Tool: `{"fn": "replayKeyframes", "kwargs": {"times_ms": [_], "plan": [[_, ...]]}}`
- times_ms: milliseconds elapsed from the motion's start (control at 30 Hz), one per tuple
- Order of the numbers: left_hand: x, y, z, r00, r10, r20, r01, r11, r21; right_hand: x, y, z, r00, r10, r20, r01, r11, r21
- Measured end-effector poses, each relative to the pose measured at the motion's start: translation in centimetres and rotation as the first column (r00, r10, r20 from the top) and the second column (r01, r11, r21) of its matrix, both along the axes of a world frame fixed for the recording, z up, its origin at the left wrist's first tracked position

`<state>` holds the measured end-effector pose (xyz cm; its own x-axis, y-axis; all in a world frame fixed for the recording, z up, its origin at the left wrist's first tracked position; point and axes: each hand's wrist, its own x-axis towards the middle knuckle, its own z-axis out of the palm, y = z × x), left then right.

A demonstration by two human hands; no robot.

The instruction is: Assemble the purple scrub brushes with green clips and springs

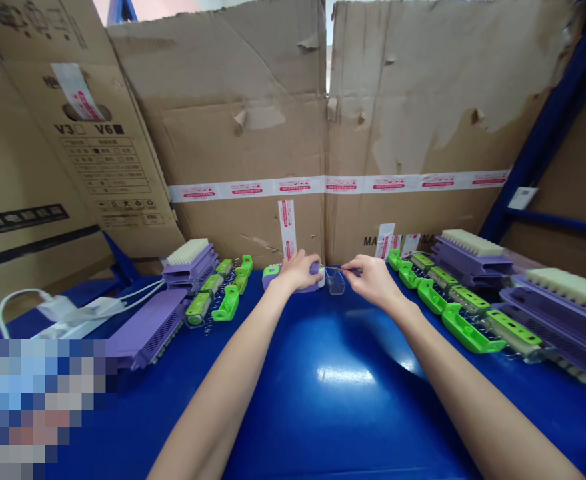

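My left hand (300, 270) is wrapped over a purple and green plastic assembly (271, 271) at the back middle of the blue table; the palm and fingers hide most of it. In a closed pinch, my right hand (371, 280) holds a thin rod-like piece (333, 269) that points left toward the assembly's end. What exactly this piece is cannot be made out. Just below it, between both hands, is a small clear plastic part (335, 285); whether it is attached to anything is unclear.
Bright green clips (467, 331) with springs and green-topped blocks line the right side. Purple brush bodies (563, 303) with pale bristles stand beyond. Similar green clips (227, 303) and a purple body (147, 327) lie left, near a white power strip (85, 319). Cardboard (243, 147) walls the back.
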<state>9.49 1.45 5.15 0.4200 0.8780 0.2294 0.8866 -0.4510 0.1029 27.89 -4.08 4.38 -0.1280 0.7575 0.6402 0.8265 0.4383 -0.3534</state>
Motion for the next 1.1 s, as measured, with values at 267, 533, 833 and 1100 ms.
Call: {"fn": "replayKeyframes", "kwargs": {"times_ms": [267, 533, 833, 1100], "plan": [[-0.01, -0.04, 0.06, 1.000, 0.001, 0.022, -0.001, 1.000, -0.022, 0.18, -0.12, 0.16, 0.997, 0.038, -0.064, -0.040, 0.999, -0.017], [-0.01, -0.08, -0.03, 0.999, 0.006, 0.041, -0.005, 1.000, -0.021, 0.28, -0.01, -0.09, 0.989, 0.070, -0.133, -0.078, 0.995, -0.060], [0.16, 0.12, -0.21, 0.999, 0.029, 0.031, -0.028, 0.999, -0.025, 0.31, 0.15, -0.13, 0.993, 0.059, -0.098, -0.066, 0.995, -0.076], [0.22, 0.20, -0.02, 0.999, 0.037, 0.006, -0.036, 0.998, -0.051, 0.13, 0.25, -0.66, 0.997, 0.067, -0.042, -0.075, 0.965, -0.250]]}}
